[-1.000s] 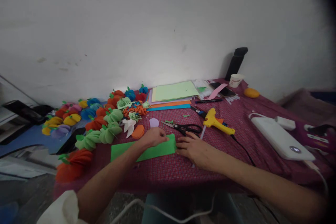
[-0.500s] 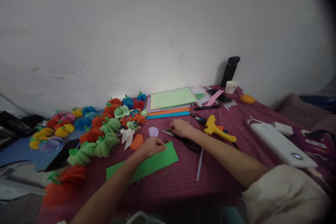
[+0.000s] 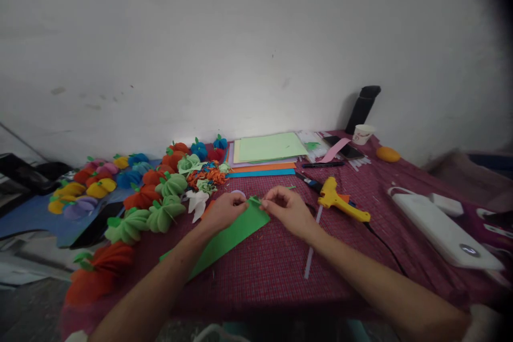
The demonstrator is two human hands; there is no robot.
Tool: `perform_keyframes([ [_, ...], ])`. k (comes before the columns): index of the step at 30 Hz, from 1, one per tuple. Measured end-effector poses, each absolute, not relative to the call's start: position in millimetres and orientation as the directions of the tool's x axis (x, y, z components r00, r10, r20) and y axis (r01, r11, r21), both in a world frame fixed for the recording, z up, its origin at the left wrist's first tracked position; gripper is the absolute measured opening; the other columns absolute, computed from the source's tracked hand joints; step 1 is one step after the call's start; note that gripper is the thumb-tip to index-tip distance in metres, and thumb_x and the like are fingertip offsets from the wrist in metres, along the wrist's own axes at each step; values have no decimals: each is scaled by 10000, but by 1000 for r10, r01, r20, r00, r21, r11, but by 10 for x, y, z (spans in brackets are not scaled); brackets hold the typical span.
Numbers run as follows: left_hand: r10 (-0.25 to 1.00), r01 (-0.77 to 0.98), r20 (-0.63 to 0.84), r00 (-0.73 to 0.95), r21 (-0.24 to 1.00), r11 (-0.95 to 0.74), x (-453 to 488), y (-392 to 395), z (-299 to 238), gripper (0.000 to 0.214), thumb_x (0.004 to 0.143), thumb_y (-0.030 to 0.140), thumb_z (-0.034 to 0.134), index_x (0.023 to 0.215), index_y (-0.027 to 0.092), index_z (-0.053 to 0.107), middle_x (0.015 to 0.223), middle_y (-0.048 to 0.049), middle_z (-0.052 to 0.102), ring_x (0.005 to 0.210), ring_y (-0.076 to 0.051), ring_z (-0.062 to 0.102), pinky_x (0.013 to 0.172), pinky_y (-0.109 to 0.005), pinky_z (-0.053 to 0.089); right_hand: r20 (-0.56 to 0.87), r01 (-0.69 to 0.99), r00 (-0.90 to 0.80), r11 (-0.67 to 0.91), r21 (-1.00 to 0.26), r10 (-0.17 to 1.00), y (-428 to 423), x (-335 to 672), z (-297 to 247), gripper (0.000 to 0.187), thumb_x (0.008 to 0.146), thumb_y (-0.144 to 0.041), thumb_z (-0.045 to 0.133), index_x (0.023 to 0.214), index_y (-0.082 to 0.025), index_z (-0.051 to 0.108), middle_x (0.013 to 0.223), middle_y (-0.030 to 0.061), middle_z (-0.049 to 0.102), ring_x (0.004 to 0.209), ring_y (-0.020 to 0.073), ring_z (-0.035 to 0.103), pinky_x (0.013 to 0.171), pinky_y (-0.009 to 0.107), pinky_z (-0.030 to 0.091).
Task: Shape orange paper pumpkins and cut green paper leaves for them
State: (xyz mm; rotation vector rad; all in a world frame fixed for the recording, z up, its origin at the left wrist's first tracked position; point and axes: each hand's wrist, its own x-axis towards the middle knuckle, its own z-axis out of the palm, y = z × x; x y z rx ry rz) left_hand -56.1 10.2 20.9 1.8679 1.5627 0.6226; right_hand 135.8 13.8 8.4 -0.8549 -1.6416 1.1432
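Observation:
A bright green paper strip [image 3: 228, 243] lies slanted on the checked tablecloth between my hands. My left hand [image 3: 225, 212] is closed in a pinch at its far end, thumb against fingers. My right hand [image 3: 289, 214] pinches beside it, and a small green bit of paper [image 3: 254, 201] shows between the fingertips; whether it is separate from the strip I cannot tell. Behind my right hand a dark scissors handle [image 3: 310, 208] is mostly hidden. A lilac paper circle [image 3: 239, 193] peeks out past my left hand.
Paper pumpkins [image 3: 164, 214] in several colours crowd the left side. Stacked coloured paper [image 3: 268, 149] lies at the back. On the right are a yellow glue gun [image 3: 342, 203], a glue stick [image 3: 309, 262], a paper cup [image 3: 363, 133] and a white power bank [image 3: 443, 230].
My right hand has left the scissors and come to the green paper's far end, next to my left hand. The paper's far end is now lifted or bent. The view has shifted slightly.

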Motion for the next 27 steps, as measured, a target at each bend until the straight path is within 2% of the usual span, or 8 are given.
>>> perform_keyframes([
  [2, 981, 685, -28, 192, 719, -113, -562, 97, 224, 234, 729, 322, 453, 741, 159, 621, 640, 18, 566, 596, -119, 479, 538, -201, 354, 351, 97, -347, 406, -909, 870, 59, 1320, 35, 45, 756, -216, 540, 788, -186, 538, 760, 10, 613, 674, 121, 570, 609, 242, 473],
  [6, 962, 627, -101, 252, 775, -83, -584, 86, 257, 281, 710, 295, 443, 825, 142, 649, 707, 9, 605, 612, -124, 492, 550, -206, 363, 483, 204, -403, 590, -781, 777, -46, 1308, -71, 204, 753, -121, 508, 931, -200, 565, 924, 34, 615, 814, 137, 580, 733, 275, 472],
  [9, 944, 601, -171, 281, 798, -35, -611, 94, 256, 262, 688, 269, 453, 794, 128, 645, 680, 14, 582, 589, -113, 467, 528, -199, 343, 541, 229, -463, 685, -692, 702, -76, 1317, -103, 240, 739, -93, 509, 948, -197, 565, 943, 41, 616, 845, 144, 575, 756, 279, 464],
  [14, 930, 583, -197, 310, 812, -23, -637, 131, 229, 188, 646, 220, 483, 736, 128, 621, 637, 29, 535, 577, -95, 439, 536, -192, 330, 517, 279, -494, 691, -667, 699, -54, 1316, -124, 218, 738, -97, 515, 929, -189, 564, 886, 34, 613, 763, 134, 573, 702, 261, 462],
  [17, 911, 559, -243, 334, 829, 17, -624, 133, 239, 197, 634, 225, 506, 766, 131, 618, 653, 29, 550, 578, -89, 451, 543, -188, 345, 502, 281, -511, 687, -670, 698, -45, 1310, -147, 247, 736, -96, 516, 960, -191, 557, 902, 36, 606, 738, 128, 566, 689, 258, 463],
  [23, 838, 498, -391, 382, 850, 170, -619, 100, 276, 279, 647, 265, 508, 857, 129, 633, 643, 11, 593, 510, -95, 487, 502, -204, 379, 504, 259, -532, 697, -668, 680, -52, 1295, -188, 307, 731, -85, 507, 1012, -191, 571, 966, 54, 605, 861, 153, 575, 774, 290, 468],
  [27, 832, 474, -411, 371, 855, 211, -652, 102, 257, 279, 648, 281, 539, 865, 140, 642, 677, 10, 610, 538, -100, 502, 519, -204, 387, 514, 247, -534, 705, -665, 672, -43, 1290, -200, 329, 736, -80, 498, 1040, -177, 581, 992, 69, 606, 883, 153, 574, 788, 290, 471],
])
